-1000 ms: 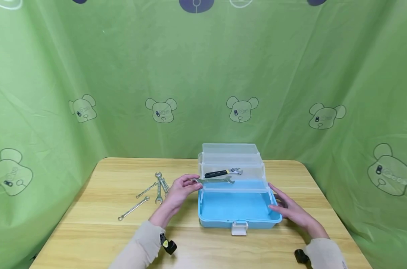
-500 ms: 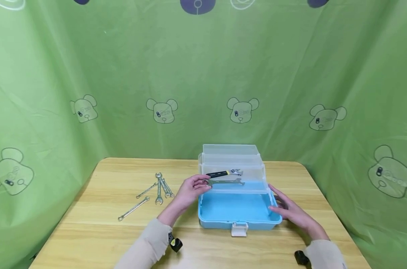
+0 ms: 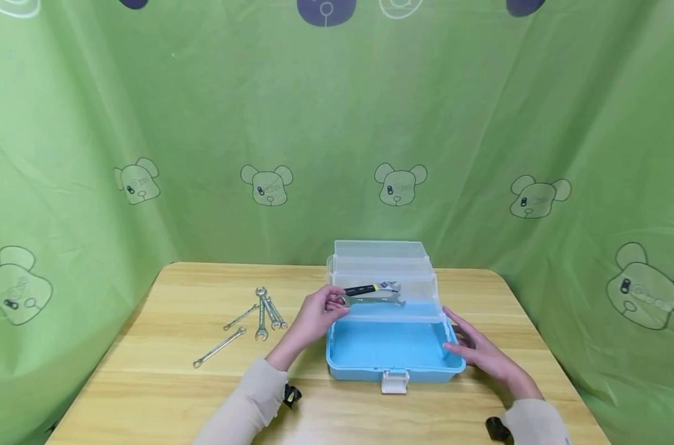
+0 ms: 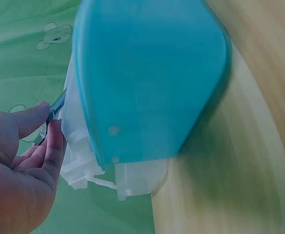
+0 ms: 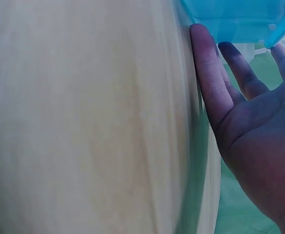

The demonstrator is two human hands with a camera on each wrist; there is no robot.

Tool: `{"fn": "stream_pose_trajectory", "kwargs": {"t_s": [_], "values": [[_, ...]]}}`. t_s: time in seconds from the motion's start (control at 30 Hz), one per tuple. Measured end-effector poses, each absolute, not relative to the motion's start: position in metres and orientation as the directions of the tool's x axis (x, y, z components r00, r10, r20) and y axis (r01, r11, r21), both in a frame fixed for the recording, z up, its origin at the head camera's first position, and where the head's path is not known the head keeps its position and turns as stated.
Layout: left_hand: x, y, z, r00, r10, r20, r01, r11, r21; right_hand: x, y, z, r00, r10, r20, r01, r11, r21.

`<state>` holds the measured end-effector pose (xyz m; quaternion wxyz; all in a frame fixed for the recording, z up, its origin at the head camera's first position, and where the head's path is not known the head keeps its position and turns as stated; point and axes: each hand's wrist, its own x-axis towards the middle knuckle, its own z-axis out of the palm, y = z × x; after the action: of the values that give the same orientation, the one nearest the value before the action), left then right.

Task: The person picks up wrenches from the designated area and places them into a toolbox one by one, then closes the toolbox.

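Note:
My left hand (image 3: 315,315) pinches one end of a silver open-end wrench (image 3: 376,301) between thumb and fingers, holding it level at the front clear tray (image 3: 409,313) of a blue toolbox (image 3: 359,374). Just behind it, in that tray, an adjustable wrench (image 3: 360,290) with a black and yellow handle lies. In the left wrist view the toolbox side (image 4: 157,87) covers most of the held wrench (image 4: 58,104). My right hand (image 3: 484,355) touches the toolbox's right side, thumb near the rim. Its fingers (image 5: 210,73) look extended and spread in the right wrist view.
Several silver wrenches (image 3: 262,318) lie in a loose cluster on the wooden table (image 3: 159,395), left of the toolbox. Another wrench (image 3: 220,347) lies a little nearer the front. The toolbox's white latch (image 3: 395,382) hangs down in front. A green curtain (image 3: 337,111) surrounds the table.
My left hand has carried the open-end wrench rightward over the front tray, then nearly stopped there during the last half second. The right hand has stayed at the toolbox's side.

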<state>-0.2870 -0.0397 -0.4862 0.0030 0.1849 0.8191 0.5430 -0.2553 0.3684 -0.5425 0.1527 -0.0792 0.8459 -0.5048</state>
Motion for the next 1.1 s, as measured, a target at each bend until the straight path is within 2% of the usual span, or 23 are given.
{"fn": "stream_pose_trajectory", "kwargs": {"t_s": [0.2,0.5,0.87,1.1], "values": [[-0.290,-0.038,-0.485,-0.905,0.308,0.295,0.411,0.451,0.792,-0.256,0.368,-0.542,-0.942,-0.284,-0.179,0.020,0.484,-0.875],[-0.298,-0.034,-0.490,-0.888,0.287,0.360,0.460,0.581,0.672,-0.256,0.368,-0.543,-0.941,-0.278,-0.192,0.037,0.480,-0.877],[-0.299,-0.026,-0.487,-0.907,0.267,0.325,0.416,0.683,0.600,-0.254,0.367,-0.543,-0.942,-0.287,-0.172,0.017,0.473,-0.881],[-0.303,-0.024,-0.481,-0.899,0.291,0.329,0.430,0.733,0.527,-0.253,0.367,-0.541,-0.945,-0.284,-0.163,0.009,0.476,-0.880]]}}
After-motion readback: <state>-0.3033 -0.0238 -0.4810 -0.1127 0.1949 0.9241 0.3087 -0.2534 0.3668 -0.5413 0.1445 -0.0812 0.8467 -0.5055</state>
